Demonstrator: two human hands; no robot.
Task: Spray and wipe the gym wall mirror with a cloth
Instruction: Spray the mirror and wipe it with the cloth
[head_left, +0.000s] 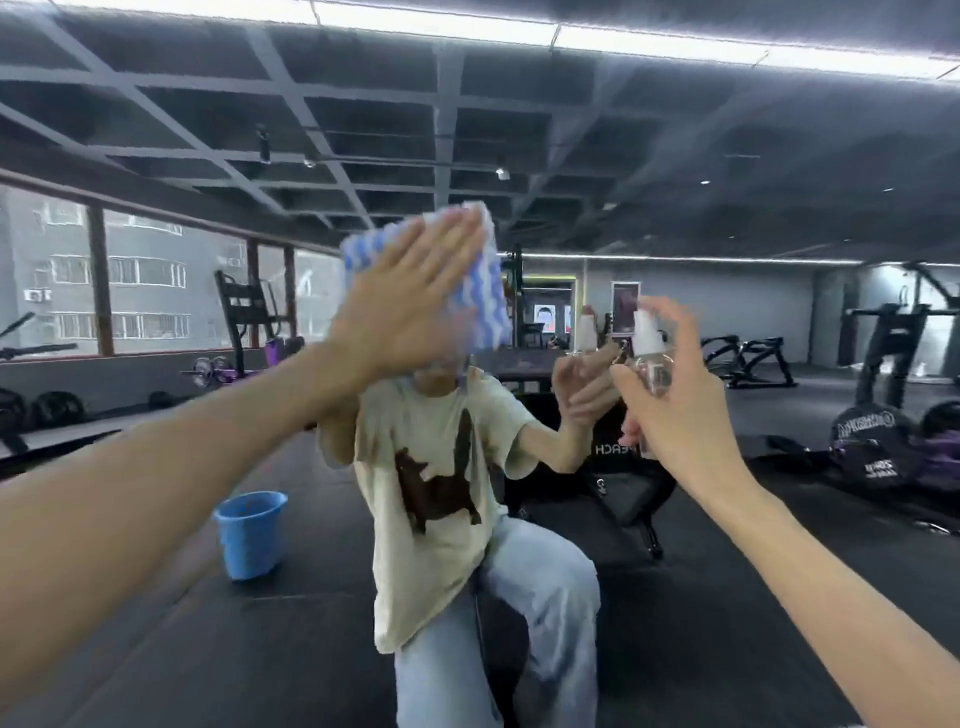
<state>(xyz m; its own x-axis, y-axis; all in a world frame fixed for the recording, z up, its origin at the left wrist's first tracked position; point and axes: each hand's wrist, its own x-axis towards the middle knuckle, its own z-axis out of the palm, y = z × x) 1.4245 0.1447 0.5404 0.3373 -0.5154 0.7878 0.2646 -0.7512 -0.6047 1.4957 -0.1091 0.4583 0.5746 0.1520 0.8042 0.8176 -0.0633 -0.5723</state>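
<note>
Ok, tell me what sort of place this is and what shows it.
A gym, most likely, seen reflected in a wall mirror: an exercise machine at the right, weight plates lying on the dark floor, and a loaded barbell at the left.

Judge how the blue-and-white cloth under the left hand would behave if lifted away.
The cloth would probably flop: its free edge hangs past the left hand pressing it flat. Likely light, since straight fingers alone hold it up. Its wavy striped fabric probably grips rather than slips.
</note>
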